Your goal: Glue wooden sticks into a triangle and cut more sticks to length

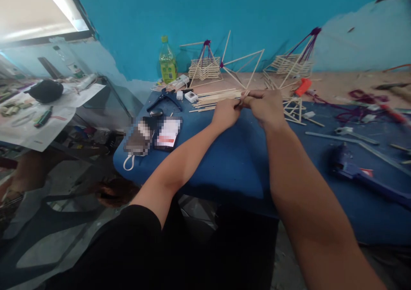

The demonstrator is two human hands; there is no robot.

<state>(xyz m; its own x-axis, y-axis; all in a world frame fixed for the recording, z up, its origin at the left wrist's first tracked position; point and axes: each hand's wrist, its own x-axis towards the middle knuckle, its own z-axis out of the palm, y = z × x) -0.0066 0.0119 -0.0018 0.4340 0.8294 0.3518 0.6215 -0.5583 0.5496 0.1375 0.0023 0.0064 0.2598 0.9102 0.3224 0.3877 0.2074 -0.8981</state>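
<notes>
Several frames [205,67] stand finished at upper centre; left hand [225,113] and right hand [267,106] pinch one stick [245,94]; loose sticks [215,97] lie unused.

Pixelated patches [153,136] mask the items at the table's [244,161] left corner. The right hand [266,108] covers most of the thin stick [245,94] it pinches. A blue tool [359,172], too blurred to name, runs off the right edge.

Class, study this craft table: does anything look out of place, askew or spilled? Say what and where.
Mostly clutter. Purple yarn lies tangled on the blue table, right of the right hand; the glue gun lies on its side. The left hand and right hand pinch sticks; nothing looks broken.
</notes>
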